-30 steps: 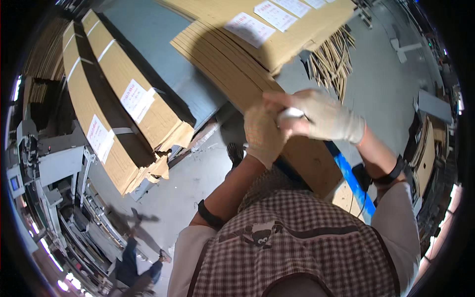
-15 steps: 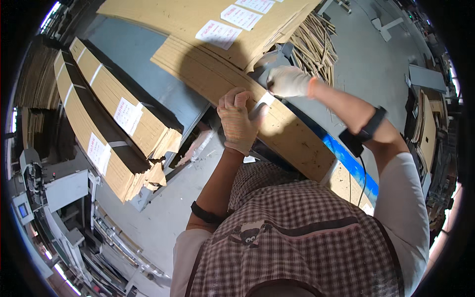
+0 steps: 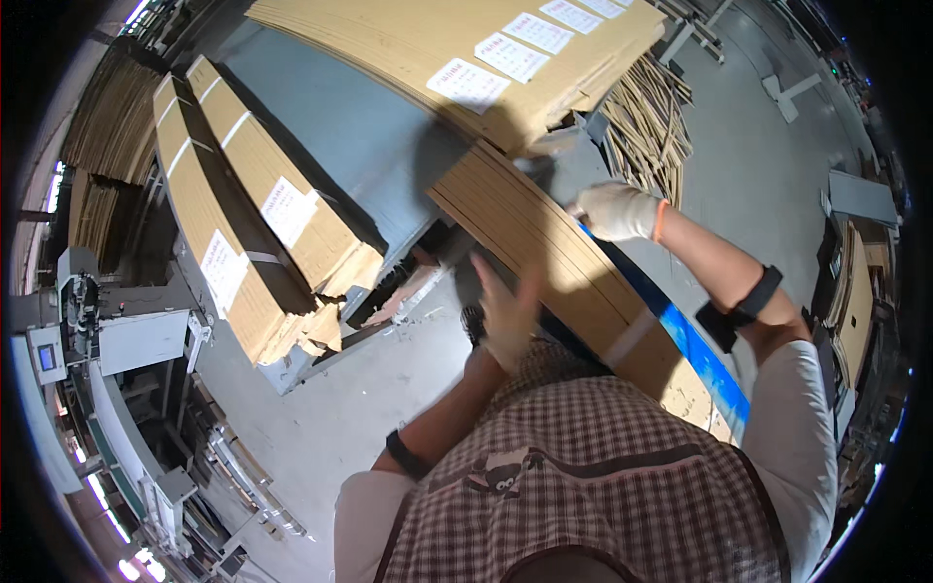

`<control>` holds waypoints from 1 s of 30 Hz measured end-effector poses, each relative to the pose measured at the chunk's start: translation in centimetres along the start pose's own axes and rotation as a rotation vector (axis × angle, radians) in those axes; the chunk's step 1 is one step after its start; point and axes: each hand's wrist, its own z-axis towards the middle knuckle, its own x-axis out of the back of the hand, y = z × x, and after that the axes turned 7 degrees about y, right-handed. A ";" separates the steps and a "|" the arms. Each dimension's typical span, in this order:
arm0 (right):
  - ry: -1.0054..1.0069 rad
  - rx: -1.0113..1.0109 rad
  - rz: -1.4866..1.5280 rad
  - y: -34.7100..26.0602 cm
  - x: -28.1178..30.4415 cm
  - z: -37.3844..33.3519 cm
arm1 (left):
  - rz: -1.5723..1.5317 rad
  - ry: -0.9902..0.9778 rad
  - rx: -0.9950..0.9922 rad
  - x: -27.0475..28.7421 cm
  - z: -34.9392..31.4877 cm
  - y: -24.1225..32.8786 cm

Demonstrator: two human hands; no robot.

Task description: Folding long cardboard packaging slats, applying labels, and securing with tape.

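A long stack of brown cardboard strips (image 3: 544, 238) lies slantwise in front of me, with a white band (image 3: 634, 333) across its near part. Beside the stack's left edge is my left hand (image 3: 507, 316), gloved and blurred by motion. Its thumb and fingers are spread, and nothing shows between them. My right hand (image 3: 620, 211), in a pale glove with an orange cuff, is at the stack's right edge. Its fingers are curled closed; whether they pinch anything there is hidden.
Wide cardboard sheets (image 3: 389, 49) with white labels lie beyond the strips. Two banded cardboard bundles (image 3: 219, 219) (image 3: 282, 175) rest on the grey table (image 3: 321, 107) at left. Loose cardboard scraps (image 3: 649, 131) are piled far right. A blue edge (image 3: 690, 345) runs beside the stack.
The strip stack has slid nearer to me, away from the wide sheets. My left hand has let go of it and drawn back. The right hand has come nearer too. The view has shifted.
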 end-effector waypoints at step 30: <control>-0.028 0.156 0.406 4.3 -5.4 5.8 | -0.502 -0.400 -0.102 2.0 7.1 -6.4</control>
